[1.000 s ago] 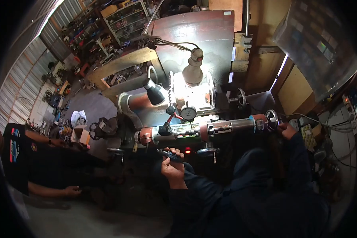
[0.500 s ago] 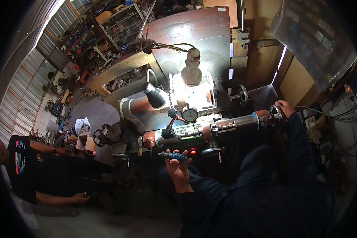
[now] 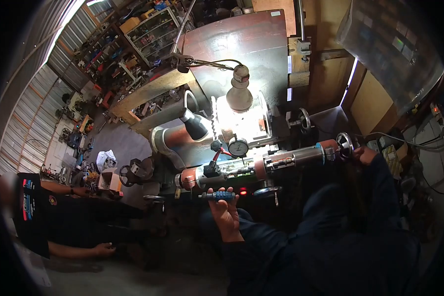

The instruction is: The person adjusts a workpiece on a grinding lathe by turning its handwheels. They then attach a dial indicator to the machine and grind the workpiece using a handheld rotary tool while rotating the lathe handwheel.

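Note:
A short blue-gripped tool (image 3: pixel 221 196) with a metal tip lies across the fingers of my left hand (image 3: pixel 225 217); its exact kind is unclear. This hand is closed around it, palm up, in front of the machine. At the far right end of the machine, my right hand (image 3: pixel 366 156) is closed at the edge of a metal handwheel (image 3: pixel 345 145); the part it grips is mostly hidden. A round dial gauge (image 3: pixel 238 147) on a red-and-black holder (image 3: pixel 215 163) stands over the brightly lit workpiece (image 3: pixel 244 168).
A black lamp (image 3: pixel 195 124) lights the machine from behind. Two more handwheels, one lower (image 3: pixel 268 191) and one at the back (image 3: pixel 305 119), stick out. On the left stands another person (image 3: pixel 59 212) in a black shirt. Cluttered shelves (image 3: pixel 150 37) line the back.
My right hand has moved down and outward around the handwheel's rim. My left hand still holds the blue tool, which has turned slightly. The whole view has shifted a little.

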A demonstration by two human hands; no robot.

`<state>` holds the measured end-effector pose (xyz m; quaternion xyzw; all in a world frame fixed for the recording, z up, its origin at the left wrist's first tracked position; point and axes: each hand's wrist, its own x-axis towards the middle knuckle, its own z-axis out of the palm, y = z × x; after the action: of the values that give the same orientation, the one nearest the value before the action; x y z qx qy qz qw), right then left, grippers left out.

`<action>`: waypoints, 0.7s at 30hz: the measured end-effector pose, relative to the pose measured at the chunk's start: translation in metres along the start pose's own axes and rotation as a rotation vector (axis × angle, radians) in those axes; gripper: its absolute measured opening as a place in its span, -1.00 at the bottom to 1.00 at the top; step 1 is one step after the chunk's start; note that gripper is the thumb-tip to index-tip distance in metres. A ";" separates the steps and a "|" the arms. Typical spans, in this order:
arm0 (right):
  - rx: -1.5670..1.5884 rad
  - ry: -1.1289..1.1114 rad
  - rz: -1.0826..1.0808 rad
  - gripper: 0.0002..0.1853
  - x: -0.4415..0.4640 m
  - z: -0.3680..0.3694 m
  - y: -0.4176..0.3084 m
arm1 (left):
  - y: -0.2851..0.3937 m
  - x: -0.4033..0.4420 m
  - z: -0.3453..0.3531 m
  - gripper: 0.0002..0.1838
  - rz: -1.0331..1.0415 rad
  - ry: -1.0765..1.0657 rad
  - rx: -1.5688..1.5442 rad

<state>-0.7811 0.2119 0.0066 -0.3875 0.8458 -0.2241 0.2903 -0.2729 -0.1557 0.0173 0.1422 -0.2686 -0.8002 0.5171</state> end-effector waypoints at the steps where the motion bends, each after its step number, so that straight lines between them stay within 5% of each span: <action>1: 0.113 0.009 0.046 -0.70 -0.017 -0.012 -0.036 | -0.001 0.000 -0.001 -0.25 -0.005 -0.003 -0.008; 7: 0.531 0.099 -0.025 -0.67 -0.001 -0.031 -0.069 | -0.004 0.008 -0.008 -0.30 -0.133 0.010 -0.026; 11: 0.602 0.247 -0.074 -0.70 0.023 -0.021 -0.068 | -0.013 0.008 -0.005 -0.32 -0.002 0.018 0.144; 14: 0.438 0.401 -0.169 -0.63 0.037 -0.014 -0.070 | -0.019 0.010 -0.005 -0.35 0.125 0.032 0.326; 20: -0.009 0.505 0.126 -0.60 0.013 -0.010 -0.187 | -0.027 0.015 0.032 -0.42 0.443 0.065 0.762; 21: -0.072 0.666 -0.107 -0.65 0.015 0.004 -0.178 | -0.028 0.017 0.041 -0.43 0.514 0.059 0.814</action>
<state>-0.6932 0.0930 0.1064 -0.3471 0.8799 -0.3234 -0.0278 -0.3214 -0.1503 0.0356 0.2850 -0.5716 -0.4718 0.6078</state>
